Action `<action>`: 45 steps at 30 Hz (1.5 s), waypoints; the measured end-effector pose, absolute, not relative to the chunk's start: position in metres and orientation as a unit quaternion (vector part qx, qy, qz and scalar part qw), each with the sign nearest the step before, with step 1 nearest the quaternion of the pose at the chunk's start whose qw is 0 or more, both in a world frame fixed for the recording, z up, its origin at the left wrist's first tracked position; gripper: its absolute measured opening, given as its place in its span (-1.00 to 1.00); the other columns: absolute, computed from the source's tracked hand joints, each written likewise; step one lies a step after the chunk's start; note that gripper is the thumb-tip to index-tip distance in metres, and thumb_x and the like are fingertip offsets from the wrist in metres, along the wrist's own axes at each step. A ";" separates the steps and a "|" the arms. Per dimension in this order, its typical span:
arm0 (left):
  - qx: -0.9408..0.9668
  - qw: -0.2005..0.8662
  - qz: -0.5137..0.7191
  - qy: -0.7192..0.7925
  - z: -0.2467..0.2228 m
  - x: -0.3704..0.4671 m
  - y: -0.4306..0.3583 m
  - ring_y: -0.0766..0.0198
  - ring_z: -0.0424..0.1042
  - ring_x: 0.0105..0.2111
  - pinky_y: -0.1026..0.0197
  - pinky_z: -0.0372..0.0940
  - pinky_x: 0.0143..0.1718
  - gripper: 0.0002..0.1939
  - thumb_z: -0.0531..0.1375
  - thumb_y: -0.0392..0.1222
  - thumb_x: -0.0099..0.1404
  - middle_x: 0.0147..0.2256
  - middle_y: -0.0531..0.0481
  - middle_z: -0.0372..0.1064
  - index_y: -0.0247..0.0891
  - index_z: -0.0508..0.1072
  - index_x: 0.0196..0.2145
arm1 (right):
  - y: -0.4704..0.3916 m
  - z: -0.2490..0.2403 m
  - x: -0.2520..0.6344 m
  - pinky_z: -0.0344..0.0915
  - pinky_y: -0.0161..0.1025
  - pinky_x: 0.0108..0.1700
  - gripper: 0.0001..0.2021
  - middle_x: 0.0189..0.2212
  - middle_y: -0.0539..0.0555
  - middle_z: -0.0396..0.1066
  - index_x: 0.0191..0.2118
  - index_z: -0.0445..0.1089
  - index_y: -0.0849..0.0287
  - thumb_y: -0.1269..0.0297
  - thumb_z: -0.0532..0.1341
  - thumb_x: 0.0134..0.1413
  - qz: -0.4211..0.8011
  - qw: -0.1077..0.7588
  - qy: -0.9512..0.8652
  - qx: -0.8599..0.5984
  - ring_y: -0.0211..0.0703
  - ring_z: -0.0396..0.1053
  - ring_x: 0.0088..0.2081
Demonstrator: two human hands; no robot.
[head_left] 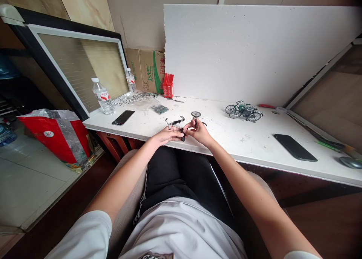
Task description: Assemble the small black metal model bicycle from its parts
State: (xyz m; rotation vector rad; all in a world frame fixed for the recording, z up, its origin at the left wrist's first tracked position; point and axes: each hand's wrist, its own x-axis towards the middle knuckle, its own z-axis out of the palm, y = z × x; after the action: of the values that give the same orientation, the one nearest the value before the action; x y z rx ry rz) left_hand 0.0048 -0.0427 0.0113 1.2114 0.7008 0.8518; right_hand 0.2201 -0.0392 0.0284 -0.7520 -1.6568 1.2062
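Head view: left hand [164, 135] and right hand [198, 132] both pinching spindly black metal bicycle frame [177, 124] over smooth white table [220, 136].

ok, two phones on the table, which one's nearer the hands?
The phone on the left, beside the big water bottle. The other phone lies farther off to the right.

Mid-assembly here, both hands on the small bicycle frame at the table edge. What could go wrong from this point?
1. The black model frame is held by the left hand and right hand right over the table edge; a dropped part would likely fall to the lap or floor.
2. The loose wheel lies just behind the hands and could be knocked away.
3. The parts are tiny and thin, so they may bend under pinching.
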 end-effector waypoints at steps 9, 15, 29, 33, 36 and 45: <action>0.535 0.677 0.384 0.328 0.012 0.007 -0.044 0.01 0.64 -0.07 -0.01 0.49 0.05 -0.60 0.58 -0.18 0.07 -0.17 -0.23 0.62 -0.39 0.62 -0.18 | -0.038 0.025 0.219 0.51 -0.10 -0.28 -0.36 -0.26 -0.03 0.55 -0.25 -0.03 -0.01 0.05 0.53 -0.03 0.490 0.466 -0.669 -0.307 -0.20 0.49 -0.42; 0.542 0.676 0.380 0.324 0.012 0.006 -0.043 0.04 0.64 -0.08 0.00 0.49 0.07 -0.62 0.57 -0.16 0.09 -0.19 -0.20 0.62 -0.38 0.62 -0.19 | -0.040 0.028 0.220 0.50 -0.09 -0.27 -0.36 -0.26 -0.04 0.55 -0.26 -0.04 -0.01 0.06 0.53 -0.03 0.498 0.464 -0.667 -0.303 -0.19 0.50 -0.43; 0.547 0.678 0.375 0.315 0.012 0.005 -0.044 0.05 0.63 -0.04 0.06 0.48 0.05 -0.59 0.54 -0.14 0.14 -0.08 -0.28 0.63 -0.38 0.64 -0.09 | -0.038 0.025 0.220 0.51 -0.07 -0.14 -0.41 -0.21 0.01 0.52 -0.27 0.00 0.00 -0.14 0.45 0.08 0.469 0.484 -0.669 -0.315 -0.14 0.50 -0.29; 0.548 0.677 0.383 0.309 0.013 0.004 -0.044 0.03 0.62 0.00 0.03 0.46 0.13 -0.59 0.53 -0.15 0.15 -0.04 -0.31 0.63 -0.38 0.65 -0.08 | -0.031 0.026 0.224 0.49 -0.11 -0.03 -0.51 -0.15 0.09 0.45 -0.29 0.16 0.03 -0.33 0.09 0.34 0.412 0.535 -0.652 -0.344 -0.05 0.45 -0.01; 0.541 0.678 0.389 0.311 0.013 0.005 -0.044 0.01 0.62 0.01 -0.01 0.44 0.16 -0.57 0.54 -0.14 0.14 -0.04 -0.33 0.63 -0.39 0.65 -0.07 | -0.022 0.023 0.228 0.48 -0.13 -0.22 -0.45 -0.37 0.05 0.29 -0.36 0.12 0.02 -0.37 -0.09 0.38 0.407 0.554 -0.634 -0.353 -0.06 0.40 -0.25; 0.511 0.678 0.433 0.303 0.010 0.009 -0.045 0.01 0.62 0.01 -0.02 0.42 0.19 -0.57 0.53 -0.17 0.14 -0.05 -0.29 0.64 -0.38 0.65 -0.05 | -0.022 0.034 0.241 0.49 -0.05 -0.24 -0.45 -0.23 0.11 0.41 -0.01 0.57 0.05 -0.32 0.14 0.34 0.302 0.510 -0.702 -0.395 -0.10 0.38 -0.35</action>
State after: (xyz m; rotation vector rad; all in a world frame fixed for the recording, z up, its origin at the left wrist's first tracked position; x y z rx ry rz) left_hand 0.0087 -0.0447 0.0099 1.1491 0.6801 0.9734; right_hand 0.2407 -0.0223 0.0341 -0.9501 -1.6898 0.7264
